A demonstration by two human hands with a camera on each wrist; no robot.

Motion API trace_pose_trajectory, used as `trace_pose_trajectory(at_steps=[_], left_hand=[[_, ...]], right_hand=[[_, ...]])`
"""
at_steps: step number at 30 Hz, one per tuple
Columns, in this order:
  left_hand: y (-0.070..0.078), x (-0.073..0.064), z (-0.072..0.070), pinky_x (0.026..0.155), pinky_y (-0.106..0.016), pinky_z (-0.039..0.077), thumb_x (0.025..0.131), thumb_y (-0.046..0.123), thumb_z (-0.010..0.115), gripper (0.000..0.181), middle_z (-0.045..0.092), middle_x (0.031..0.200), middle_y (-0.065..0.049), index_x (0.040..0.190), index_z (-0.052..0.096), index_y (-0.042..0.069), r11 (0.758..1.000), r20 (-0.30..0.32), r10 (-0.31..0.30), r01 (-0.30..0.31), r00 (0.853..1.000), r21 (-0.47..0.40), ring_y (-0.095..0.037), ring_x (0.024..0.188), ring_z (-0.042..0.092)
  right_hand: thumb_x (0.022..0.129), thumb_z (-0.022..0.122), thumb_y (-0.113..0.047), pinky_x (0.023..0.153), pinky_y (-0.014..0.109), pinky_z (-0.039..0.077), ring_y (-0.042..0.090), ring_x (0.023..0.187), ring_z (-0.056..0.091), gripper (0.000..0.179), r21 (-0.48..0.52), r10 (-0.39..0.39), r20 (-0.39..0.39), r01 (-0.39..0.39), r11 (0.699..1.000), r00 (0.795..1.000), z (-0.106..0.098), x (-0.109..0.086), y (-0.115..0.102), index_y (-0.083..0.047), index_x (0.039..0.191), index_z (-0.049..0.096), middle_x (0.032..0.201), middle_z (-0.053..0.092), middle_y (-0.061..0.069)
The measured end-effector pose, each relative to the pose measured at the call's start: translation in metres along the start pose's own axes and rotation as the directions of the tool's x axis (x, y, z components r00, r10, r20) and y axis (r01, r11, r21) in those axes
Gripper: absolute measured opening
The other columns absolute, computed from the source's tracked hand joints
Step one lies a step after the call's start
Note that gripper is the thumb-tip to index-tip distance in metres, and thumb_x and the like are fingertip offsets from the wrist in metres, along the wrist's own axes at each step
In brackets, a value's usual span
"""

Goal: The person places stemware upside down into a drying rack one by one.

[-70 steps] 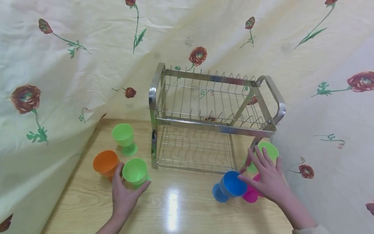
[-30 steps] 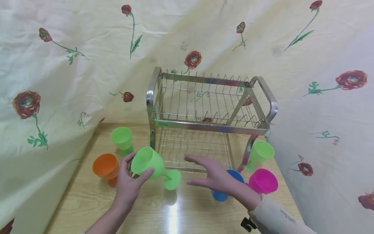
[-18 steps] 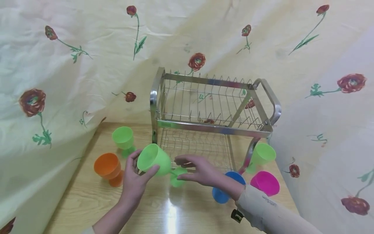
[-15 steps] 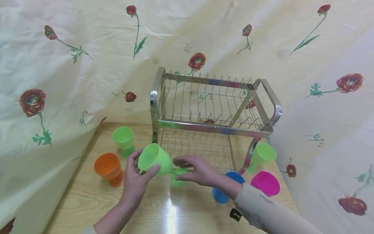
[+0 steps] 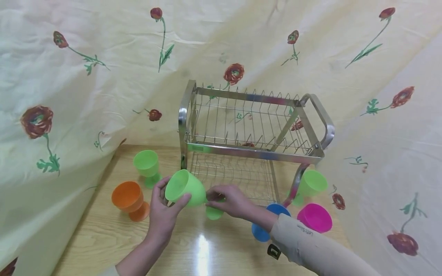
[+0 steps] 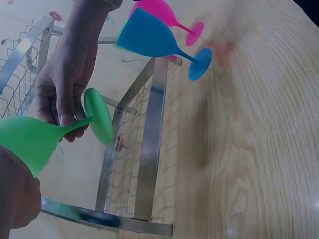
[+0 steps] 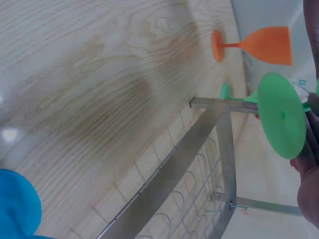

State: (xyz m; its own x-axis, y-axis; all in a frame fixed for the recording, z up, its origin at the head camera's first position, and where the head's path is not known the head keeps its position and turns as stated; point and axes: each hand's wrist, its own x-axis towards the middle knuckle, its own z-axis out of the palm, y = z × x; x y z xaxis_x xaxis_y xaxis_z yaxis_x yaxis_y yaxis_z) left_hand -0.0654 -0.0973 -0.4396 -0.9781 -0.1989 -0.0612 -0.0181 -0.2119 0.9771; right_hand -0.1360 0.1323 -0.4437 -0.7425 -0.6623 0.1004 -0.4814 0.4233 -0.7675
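A light green plastic goblet (image 5: 188, 188) is tilted above the table, its mouth toward the left and its foot toward the right. My left hand (image 5: 164, 211) grips the bowl, thumb on the near side. The fingers of my right hand (image 5: 229, 201) pinch the stem near the foot; in the left wrist view that hand (image 6: 65, 94) has thumb and fingers at the stem. An orange goblet (image 5: 127, 197) and another green goblet (image 5: 146, 163) stand left of my left hand. A blue goblet (image 5: 277, 209) lies partly hidden under my right forearm.
A two-tier metal dish rack (image 5: 255, 153) stands behind the hands. Right of it are a pink goblet (image 5: 315, 217) and one more green goblet (image 5: 312, 182). The wooden table (image 5: 179, 249) meets a flowered cloth (image 5: 86, 126) at the back and sides.
My left hand has lifted the green goblet off the table and tipped it sideways. My right hand has moved left from near the blue and pink goblets and taken the stem.
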Motion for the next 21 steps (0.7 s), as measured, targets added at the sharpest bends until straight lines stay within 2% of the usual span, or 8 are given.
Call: trace_pose_trajectory(at_steps=[5, 9, 12, 14, 16, 17, 19, 21], left_hand=[[-0.001, 0.0, 0.0, 0.107, -0.028, 0.053, 0.091, 0.005, 0.083, 0.075, 0.055, 0.15, -0.003, 0.152, 0.041, 0.012, 1.0, 0.009, -0.007, 0.007, 1.0, 0.009, -0.021, 0.133, 0.055], [-0.003, 0.0, -0.003, 0.114, -0.04, 0.048, 0.091, 0.006, 0.083, 0.08, 0.052, 0.153, -0.003, 0.156, 0.037, 0.012, 1.0, 0.043, -0.008, 0.007, 0.999, 0.02, -0.021, 0.136, 0.053], [-0.003, 0.001, -0.011, 0.121, -0.052, 0.041, 0.088, 0.006, 0.086, 0.095, 0.046, 0.158, -0.001, 0.163, 0.029, 0.016, 0.997, 0.107, 0.018, -0.026, 0.994, 0.078, -0.022, 0.143, 0.048], [-0.001, 0.003, -0.02, 0.124, -0.057, 0.038, 0.083, 0.008, 0.09, 0.106, 0.042, 0.162, -0.002, 0.167, 0.025, 0.019, 0.984, 0.174, 0.064, -0.091, 0.983, 0.153, -0.026, 0.148, 0.044], [0.004, 0.007, -0.031, 0.124, -0.056, 0.037, 0.078, 0.013, 0.096, 0.115, 0.04, 0.165, -0.003, 0.168, 0.026, 0.022, 0.949, 0.267, 0.121, -0.191, 0.956, 0.252, -0.03, 0.15, 0.043], [0.009, 0.009, -0.037, 0.123, -0.054, 0.039, 0.074, 0.017, 0.1, 0.118, 0.04, 0.166, -0.003, 0.168, 0.028, 0.024, 0.919, 0.316, 0.153, -0.252, 0.936, 0.302, -0.031, 0.151, 0.043], [0.019, 0.015, -0.046, 0.12, -0.051, 0.043, 0.069, 0.025, 0.104, 0.122, 0.042, 0.166, -0.005, 0.167, 0.032, 0.026, 0.845, 0.42, 0.199, -0.372, 0.885, 0.385, -0.033, 0.149, 0.045], [0.031, 0.021, -0.053, 0.117, -0.05, 0.048, 0.065, 0.034, 0.106, 0.123, 0.044, 0.164, -0.004, 0.166, 0.034, 0.028, 0.741, 0.516, 0.219, -0.486, 0.828, 0.464, -0.032, 0.145, 0.05]], right_hand=[[0.094, 0.082, -0.007, 0.084, 0.02, 0.062, 0.011, 0.093, 0.077, 0.02, -0.015, -0.021, -0.01, 0.021, 1.0, 1.0, 0.002, -0.001, 0.003, -0.003, 0.112, 0.078, 0.105, 0.081, 0.008], [0.093, 0.081, -0.004, 0.083, 0.02, 0.062, 0.012, 0.092, 0.077, 0.02, -0.02, -0.04, -0.014, 0.039, 0.999, 0.999, 0.003, -0.004, 0.005, -0.002, 0.113, 0.078, 0.104, 0.081, 0.009], [0.093, 0.081, -0.003, 0.083, 0.02, 0.062, 0.013, 0.092, 0.077, 0.02, -0.028, -0.056, -0.004, 0.056, 0.998, 0.998, 0.001, -0.007, 0.006, -0.001, 0.112, 0.078, 0.104, 0.081, 0.01], [0.093, 0.081, -0.003, 0.083, 0.019, 0.062, 0.014, 0.093, 0.077, 0.02, -0.048, -0.068, 0.01, 0.068, 0.997, 0.998, -0.003, -0.009, 0.006, 0.0, 0.113, 0.077, 0.105, 0.081, 0.011], [0.093, 0.081, -0.003, 0.084, 0.018, 0.061, 0.016, 0.095, 0.078, 0.021, -0.077, -0.086, 0.029, 0.088, 0.993, 0.996, -0.007, -0.011, 0.006, 0.001, 0.113, 0.077, 0.106, 0.08, 0.012], [0.093, 0.081, -0.003, 0.084, 0.017, 0.061, 0.017, 0.095, 0.078, 0.021, -0.102, -0.099, 0.038, 0.103, 0.989, 0.994, -0.01, -0.012, 0.005, 0.001, 0.113, 0.077, 0.107, 0.08, 0.012], [0.093, 0.081, -0.003, 0.084, 0.016, 0.061, 0.017, 0.096, 0.079, 0.021, -0.157, -0.13, 0.057, 0.137, 0.978, 0.99, -0.016, -0.014, 0.004, 0.001, 0.113, 0.077, 0.107, 0.08, 0.012], [0.093, 0.081, -0.003, 0.083, 0.015, 0.061, 0.018, 0.095, 0.079, 0.02, -0.209, -0.163, 0.075, 0.175, 0.962, 0.984, -0.022, -0.015, 0.004, 0.0, 0.112, 0.078, 0.107, 0.081, 0.011]])
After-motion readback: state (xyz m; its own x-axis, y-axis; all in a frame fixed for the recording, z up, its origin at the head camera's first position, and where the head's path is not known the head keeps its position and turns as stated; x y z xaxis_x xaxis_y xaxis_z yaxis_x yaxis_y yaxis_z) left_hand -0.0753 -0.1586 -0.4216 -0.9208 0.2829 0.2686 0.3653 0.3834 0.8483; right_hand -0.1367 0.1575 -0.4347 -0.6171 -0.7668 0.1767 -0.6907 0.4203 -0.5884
